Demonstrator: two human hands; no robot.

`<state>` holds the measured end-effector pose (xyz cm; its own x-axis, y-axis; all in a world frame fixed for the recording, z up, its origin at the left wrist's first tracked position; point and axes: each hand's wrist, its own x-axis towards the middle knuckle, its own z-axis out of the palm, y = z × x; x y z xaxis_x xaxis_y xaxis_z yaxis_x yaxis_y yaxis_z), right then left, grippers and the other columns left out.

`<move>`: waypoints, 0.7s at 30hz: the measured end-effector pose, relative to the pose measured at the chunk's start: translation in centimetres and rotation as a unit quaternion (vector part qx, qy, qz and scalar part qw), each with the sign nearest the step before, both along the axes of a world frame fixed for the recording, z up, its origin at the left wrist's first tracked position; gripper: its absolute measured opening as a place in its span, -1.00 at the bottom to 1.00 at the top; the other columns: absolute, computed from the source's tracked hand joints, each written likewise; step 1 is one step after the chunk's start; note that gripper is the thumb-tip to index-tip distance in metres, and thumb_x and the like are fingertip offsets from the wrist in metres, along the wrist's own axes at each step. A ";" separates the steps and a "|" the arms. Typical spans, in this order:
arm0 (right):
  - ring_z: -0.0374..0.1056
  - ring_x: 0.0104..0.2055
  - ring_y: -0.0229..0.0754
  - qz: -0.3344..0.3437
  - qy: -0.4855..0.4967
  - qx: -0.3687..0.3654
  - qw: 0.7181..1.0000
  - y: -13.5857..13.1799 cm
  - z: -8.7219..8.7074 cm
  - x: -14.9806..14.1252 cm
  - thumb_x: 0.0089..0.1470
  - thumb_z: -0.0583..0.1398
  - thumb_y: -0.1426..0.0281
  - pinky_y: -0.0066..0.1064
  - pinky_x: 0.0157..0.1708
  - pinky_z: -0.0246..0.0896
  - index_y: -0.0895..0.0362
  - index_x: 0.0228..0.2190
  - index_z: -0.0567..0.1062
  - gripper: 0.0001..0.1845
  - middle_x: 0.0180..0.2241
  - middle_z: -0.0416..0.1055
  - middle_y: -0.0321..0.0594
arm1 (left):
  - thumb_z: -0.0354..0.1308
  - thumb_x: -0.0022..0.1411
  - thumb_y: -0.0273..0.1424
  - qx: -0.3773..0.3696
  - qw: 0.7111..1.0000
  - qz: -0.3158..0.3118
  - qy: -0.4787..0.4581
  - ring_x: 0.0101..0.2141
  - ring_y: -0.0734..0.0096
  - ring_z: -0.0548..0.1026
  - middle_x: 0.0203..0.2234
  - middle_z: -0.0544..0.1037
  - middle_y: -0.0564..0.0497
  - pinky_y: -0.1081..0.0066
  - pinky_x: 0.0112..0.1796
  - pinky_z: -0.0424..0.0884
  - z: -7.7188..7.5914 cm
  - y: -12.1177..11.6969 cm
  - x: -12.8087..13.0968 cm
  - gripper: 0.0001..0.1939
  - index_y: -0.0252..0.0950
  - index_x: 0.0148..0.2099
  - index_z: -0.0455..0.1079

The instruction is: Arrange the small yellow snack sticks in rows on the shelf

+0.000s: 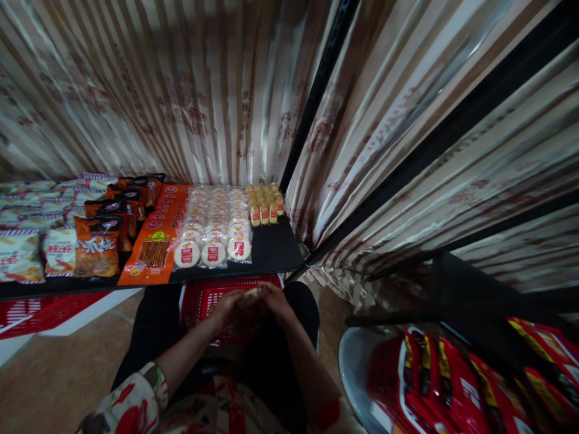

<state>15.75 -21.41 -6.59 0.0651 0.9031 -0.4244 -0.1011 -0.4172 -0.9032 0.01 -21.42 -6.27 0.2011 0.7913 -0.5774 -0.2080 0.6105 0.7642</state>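
Note:
Both my hands meet low in the middle, over a red plastic basket [212, 295] that rests between my knees. My left hand [226, 308] and my right hand [275, 300] are closed together round a small pale snack packet [250, 295], mostly hidden by my fingers. Just above them is the front edge of a black shelf [271, 250]. On it lie rows of round white cakes [212, 232], small yellow packets [265, 205], a long orange pack [156, 247] and orange-brown snack bags [97, 247].
White snack bags [20, 253] fill the shelf's left end. A black upright post [316, 90] stands at the shelf's right corner, with striped curtain behind. At lower right a grey stool [355, 367] holds a red basket [389, 374] beside red packets [456, 386].

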 end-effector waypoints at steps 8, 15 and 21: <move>0.25 -0.54 -0.32 -0.015 0.054 0.025 0.998 0.3 1.2 0.7 -0.38 0.32 0.18 -0.48 -0.52 0.09 0.14 -0.41 0.47 -0.58 -0.56 0.39 -0.33 | 0.12 -0.21 -0.44 -0.009 0.995 -0.012 -0.095 -0.42 0.32 0.50 -0.45 0.58 -0.05 0.37 -0.30 0.35 1.4 -0.5 0.5 -0.65 -0.37 -0.26 0.45; 0.29 -0.48 -0.31 -0.028 0.063 0.016 0.997 0.4 2.5 1.0 -0.40 0.34 0.17 -0.50 -0.50 0.13 0.14 -0.41 0.49 -0.56 -0.51 0.42 -0.29 | 0.13 -0.23 -0.46 0.046 0.997 -0.012 -0.060 -0.43 0.37 0.47 -0.43 0.56 -0.02 0.40 -0.32 0.33 2.3 -0.6 1.3 -0.63 -0.36 -0.26 0.44; 0.32 -0.43 -0.29 -0.046 0.057 0.025 0.997 0.4 3.8 1.4 -0.35 0.32 0.19 -0.49 -0.45 0.18 0.13 -0.44 0.49 -0.64 -0.47 0.43 -0.28 | 0.09 -0.16 -0.43 0.152 0.988 0.007 0.022 -0.25 0.30 0.45 -0.25 0.53 -0.04 0.37 -0.19 0.33 3.6 -0.5 1.9 -0.59 -0.32 -0.16 0.37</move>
